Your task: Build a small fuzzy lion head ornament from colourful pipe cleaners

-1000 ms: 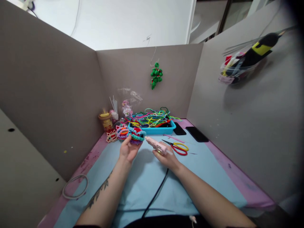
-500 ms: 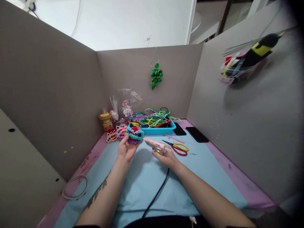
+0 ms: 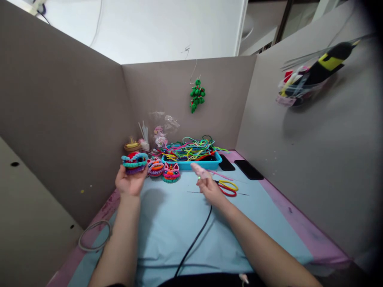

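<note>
My left hand (image 3: 131,182) holds up a fuzzy pipe-cleaner animal head (image 3: 134,162) in teal, red and purple, its fingers wrapped around the underside. In my right hand (image 3: 210,189) is a pale pink hot glue gun (image 3: 200,171), nozzle pointing up and left, with a small green light on it. A black cord (image 3: 194,243) runs from it toward my lap. Two more pipe-cleaner heads stand on the cloth between my hands: a pink, orange and purple one (image 3: 155,167) and a pink one with ears (image 3: 171,173). Scissors (image 3: 228,188) with yellow and red handles lie just beyond my right hand, blades partly hidden.
A blue tray (image 3: 194,164) heaped with pipe cleaners (image 3: 191,150) stands at the back. Two black phone-like slabs (image 3: 248,169) lie right of it. A green bundle (image 3: 197,95) hangs on the back panel. A coiled cable (image 3: 95,236) rests at left; a tool holder (image 3: 295,89) hangs right.
My left hand has moved left with the teal head, away from the glue gun, uncovering the pink eared head. The glue gun has tilted more upright and shifted slightly right.
</note>
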Demonstrator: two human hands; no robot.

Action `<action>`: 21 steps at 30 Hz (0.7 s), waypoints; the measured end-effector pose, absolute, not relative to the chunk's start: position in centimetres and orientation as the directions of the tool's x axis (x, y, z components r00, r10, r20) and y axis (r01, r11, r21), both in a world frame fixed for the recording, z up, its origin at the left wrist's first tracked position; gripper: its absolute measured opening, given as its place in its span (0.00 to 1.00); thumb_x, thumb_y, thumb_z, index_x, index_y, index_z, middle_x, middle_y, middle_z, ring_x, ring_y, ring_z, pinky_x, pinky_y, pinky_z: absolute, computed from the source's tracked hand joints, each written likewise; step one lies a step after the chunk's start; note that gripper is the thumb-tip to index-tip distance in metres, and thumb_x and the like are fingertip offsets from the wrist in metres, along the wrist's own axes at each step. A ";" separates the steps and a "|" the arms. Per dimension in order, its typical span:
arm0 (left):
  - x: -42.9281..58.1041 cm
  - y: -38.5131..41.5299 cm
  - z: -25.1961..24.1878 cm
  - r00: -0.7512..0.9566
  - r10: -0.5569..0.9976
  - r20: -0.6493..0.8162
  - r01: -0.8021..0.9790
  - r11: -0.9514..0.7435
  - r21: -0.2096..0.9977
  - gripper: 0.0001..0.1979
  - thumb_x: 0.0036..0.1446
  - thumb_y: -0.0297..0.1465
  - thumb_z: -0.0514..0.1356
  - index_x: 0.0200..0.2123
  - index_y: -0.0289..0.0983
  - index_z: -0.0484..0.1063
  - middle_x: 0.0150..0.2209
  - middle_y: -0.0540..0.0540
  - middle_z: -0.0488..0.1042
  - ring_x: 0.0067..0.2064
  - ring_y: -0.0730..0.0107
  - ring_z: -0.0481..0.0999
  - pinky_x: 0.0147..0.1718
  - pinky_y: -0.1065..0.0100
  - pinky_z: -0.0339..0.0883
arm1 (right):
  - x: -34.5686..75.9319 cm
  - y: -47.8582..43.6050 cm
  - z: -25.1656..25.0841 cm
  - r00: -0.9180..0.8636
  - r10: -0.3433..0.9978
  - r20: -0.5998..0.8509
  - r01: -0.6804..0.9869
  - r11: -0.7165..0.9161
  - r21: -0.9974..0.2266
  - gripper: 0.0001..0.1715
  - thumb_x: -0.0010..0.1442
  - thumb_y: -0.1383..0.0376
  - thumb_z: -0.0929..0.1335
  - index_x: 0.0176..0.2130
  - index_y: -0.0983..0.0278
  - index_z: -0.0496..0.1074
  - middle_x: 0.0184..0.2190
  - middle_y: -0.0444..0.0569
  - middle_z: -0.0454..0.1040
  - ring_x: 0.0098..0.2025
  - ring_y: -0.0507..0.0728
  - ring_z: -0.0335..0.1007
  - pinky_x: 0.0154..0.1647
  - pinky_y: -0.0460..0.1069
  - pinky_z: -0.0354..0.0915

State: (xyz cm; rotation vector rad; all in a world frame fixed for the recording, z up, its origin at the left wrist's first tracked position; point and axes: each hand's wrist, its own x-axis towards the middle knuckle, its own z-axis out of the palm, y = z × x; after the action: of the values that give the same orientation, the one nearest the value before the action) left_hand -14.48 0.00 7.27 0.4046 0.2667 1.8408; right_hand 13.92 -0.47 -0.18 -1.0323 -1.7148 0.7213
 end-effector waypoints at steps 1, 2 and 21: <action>-15.2 0.0 7.4 -0.294 0.946 0.137 -0.871 -0.324 0.370 0.14 0.61 0.37 0.46 0.41 0.43 0.70 0.45 0.49 0.75 0.55 0.58 0.66 0.54 0.50 0.57 | 13.4 -1.0 -0.3 -0.292 0.853 0.433 0.392 0.520 -0.759 0.28 0.62 0.55 0.58 0.57 0.65 0.56 0.45 0.57 0.71 0.43 0.59 0.70 0.42 0.53 0.66; -15.6 0.1 7.3 -0.312 0.942 0.123 -0.869 -0.336 0.363 0.14 0.61 0.37 0.46 0.40 0.42 0.70 0.46 0.50 0.75 0.55 0.58 0.66 0.54 0.50 0.57 | 12.7 -1.6 -0.5 -0.409 0.813 0.414 0.462 0.576 -0.675 0.28 0.62 0.57 0.58 0.59 0.66 0.54 0.51 0.59 0.67 0.49 0.60 0.66 0.48 0.55 0.63; -15.7 1.5 6.1 -0.394 0.918 0.055 -0.844 -0.385 0.375 0.08 0.54 0.37 0.55 0.34 0.40 0.70 0.45 0.46 0.72 0.54 0.59 0.66 0.50 0.52 0.62 | 16.1 2.9 -1.6 -0.228 0.924 0.307 0.709 0.374 -0.598 0.13 0.57 0.63 0.64 0.23 0.65 0.68 0.25 0.45 0.66 0.30 0.52 0.61 0.34 0.46 0.57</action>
State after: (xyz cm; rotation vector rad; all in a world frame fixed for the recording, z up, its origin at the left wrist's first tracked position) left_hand -15.67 1.51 6.09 0.3040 0.3451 1.9582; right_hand 16.06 2.86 -1.57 -1.4029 -2.0127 0.4440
